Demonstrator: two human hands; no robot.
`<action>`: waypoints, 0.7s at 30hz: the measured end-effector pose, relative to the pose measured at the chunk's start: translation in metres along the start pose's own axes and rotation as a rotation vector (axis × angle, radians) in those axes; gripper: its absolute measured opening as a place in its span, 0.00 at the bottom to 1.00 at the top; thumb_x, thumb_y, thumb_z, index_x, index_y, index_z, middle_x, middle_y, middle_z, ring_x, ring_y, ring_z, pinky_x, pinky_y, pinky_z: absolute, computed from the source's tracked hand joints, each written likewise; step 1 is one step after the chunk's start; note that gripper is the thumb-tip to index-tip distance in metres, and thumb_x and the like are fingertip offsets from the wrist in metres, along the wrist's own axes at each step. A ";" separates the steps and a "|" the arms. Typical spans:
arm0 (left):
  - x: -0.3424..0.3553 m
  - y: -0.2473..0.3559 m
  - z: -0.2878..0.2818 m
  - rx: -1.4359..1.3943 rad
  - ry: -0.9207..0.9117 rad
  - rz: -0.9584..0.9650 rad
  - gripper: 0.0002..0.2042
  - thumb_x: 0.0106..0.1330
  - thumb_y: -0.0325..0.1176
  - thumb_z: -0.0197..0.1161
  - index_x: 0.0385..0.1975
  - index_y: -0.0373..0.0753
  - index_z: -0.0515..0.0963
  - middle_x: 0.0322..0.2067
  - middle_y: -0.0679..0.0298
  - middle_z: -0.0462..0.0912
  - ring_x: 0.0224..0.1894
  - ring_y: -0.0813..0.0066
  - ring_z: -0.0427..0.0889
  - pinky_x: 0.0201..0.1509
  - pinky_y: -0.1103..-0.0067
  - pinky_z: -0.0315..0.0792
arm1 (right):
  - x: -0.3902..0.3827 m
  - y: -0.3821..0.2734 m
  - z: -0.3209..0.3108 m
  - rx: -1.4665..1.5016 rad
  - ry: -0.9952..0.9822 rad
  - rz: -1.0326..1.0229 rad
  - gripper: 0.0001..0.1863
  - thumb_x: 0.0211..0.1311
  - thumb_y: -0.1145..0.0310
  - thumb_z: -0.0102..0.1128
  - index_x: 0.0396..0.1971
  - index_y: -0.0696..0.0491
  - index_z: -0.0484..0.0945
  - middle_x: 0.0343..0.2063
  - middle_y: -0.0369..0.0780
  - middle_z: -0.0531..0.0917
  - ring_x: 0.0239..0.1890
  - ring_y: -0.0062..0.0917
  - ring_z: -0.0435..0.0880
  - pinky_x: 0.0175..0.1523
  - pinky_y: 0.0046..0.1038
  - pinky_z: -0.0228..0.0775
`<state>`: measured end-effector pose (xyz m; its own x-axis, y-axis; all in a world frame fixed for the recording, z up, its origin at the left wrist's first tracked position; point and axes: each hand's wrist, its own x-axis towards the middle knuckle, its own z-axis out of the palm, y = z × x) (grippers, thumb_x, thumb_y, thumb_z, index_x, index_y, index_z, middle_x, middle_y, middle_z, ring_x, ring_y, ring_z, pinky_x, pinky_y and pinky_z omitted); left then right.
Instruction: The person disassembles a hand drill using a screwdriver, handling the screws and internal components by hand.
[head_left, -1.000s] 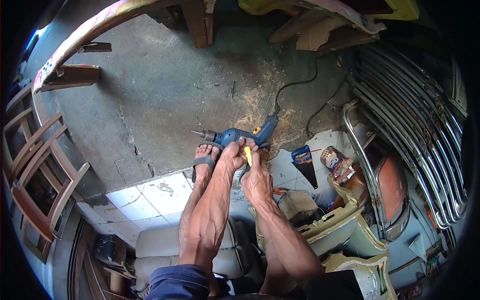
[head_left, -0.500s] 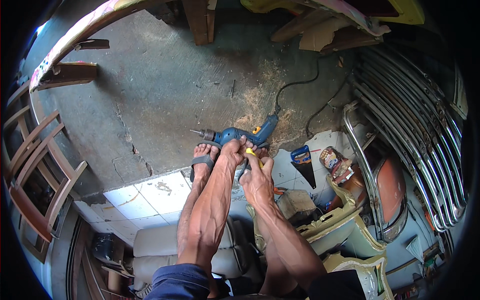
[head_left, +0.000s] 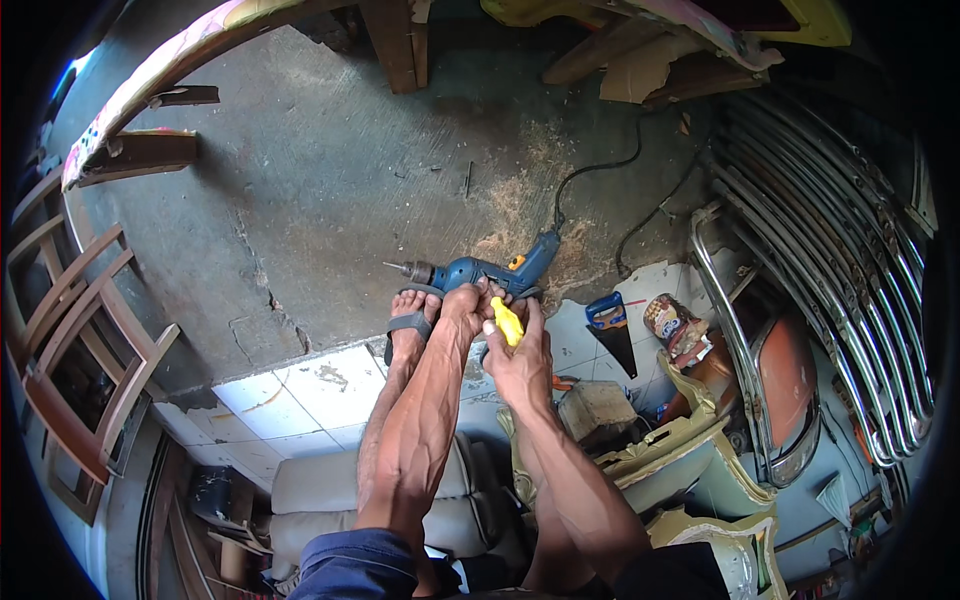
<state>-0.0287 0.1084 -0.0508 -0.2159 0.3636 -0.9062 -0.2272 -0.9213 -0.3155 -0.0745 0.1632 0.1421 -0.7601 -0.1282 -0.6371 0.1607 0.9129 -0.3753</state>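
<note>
A blue power drill (head_left: 462, 271) lies across the front of my sandalled feet, its chuck and bit toward the left. My left hand (head_left: 466, 302) is closed against the near side of the drill, fingers curled at its body. My right hand (head_left: 524, 370) has thumb and fingers around the yellow handle of a screwdriver (head_left: 508, 322), just right of the left fingers. The screwdriver's far end and whatever it meets are hidden by the hands.
A handsaw (head_left: 612, 330) with a blue handle and a printed tin (head_left: 668, 318) lie to the right. Curved metal frames (head_left: 820, 240) stand beyond them. Wooden chair frames (head_left: 85, 350) stand on the left. The drill's black cord (head_left: 600, 165) runs across sawdust-strewn concrete.
My right hand's grip has shifted and its fingers have spread, so more of the yellow handle shows. The left hand and the drill have hardly moved.
</note>
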 end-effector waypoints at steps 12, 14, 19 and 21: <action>0.003 0.010 -0.028 -0.152 0.168 0.029 0.12 0.79 0.38 0.53 0.38 0.37 0.75 0.32 0.55 0.80 0.39 0.57 0.85 0.46 0.60 0.84 | 0.001 -0.024 -0.022 0.835 -0.364 0.726 0.37 0.68 0.69 0.52 0.76 0.51 0.52 0.48 0.47 0.79 0.31 0.30 0.88 0.30 0.31 0.83; -0.001 0.015 -0.058 -0.171 0.150 0.072 0.12 0.80 0.38 0.51 0.39 0.36 0.74 0.33 0.55 0.81 0.39 0.57 0.85 0.46 0.59 0.84 | 0.004 -0.033 -0.030 0.864 -0.364 0.772 0.32 0.76 0.61 0.46 0.75 0.51 0.54 0.47 0.46 0.79 0.28 0.28 0.87 0.28 0.29 0.83; 0.001 0.011 -0.074 -0.204 0.136 0.107 0.13 0.81 0.38 0.46 0.43 0.34 0.73 0.36 0.53 0.82 0.39 0.55 0.86 0.47 0.59 0.84 | 0.008 -0.003 -0.005 0.141 -0.330 0.402 0.27 0.74 0.54 0.54 0.63 0.58 0.70 0.45 0.48 0.81 0.30 0.36 0.86 0.38 0.37 0.80; 0.001 0.016 -0.087 -0.207 0.132 0.126 0.14 0.81 0.38 0.44 0.44 0.33 0.72 0.37 0.52 0.82 0.40 0.54 0.86 0.48 0.59 0.84 | -0.006 0.001 -0.002 -0.232 -0.030 -0.038 0.34 0.68 0.50 0.62 0.64 0.61 0.69 0.45 0.52 0.81 0.47 0.46 0.82 0.57 0.44 0.71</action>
<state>0.0502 0.0816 -0.0811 -0.1015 0.2355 -0.9666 -0.0040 -0.9717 -0.2364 -0.0706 0.1658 0.1466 -0.7432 -0.1723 -0.6465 -0.0194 0.9714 -0.2366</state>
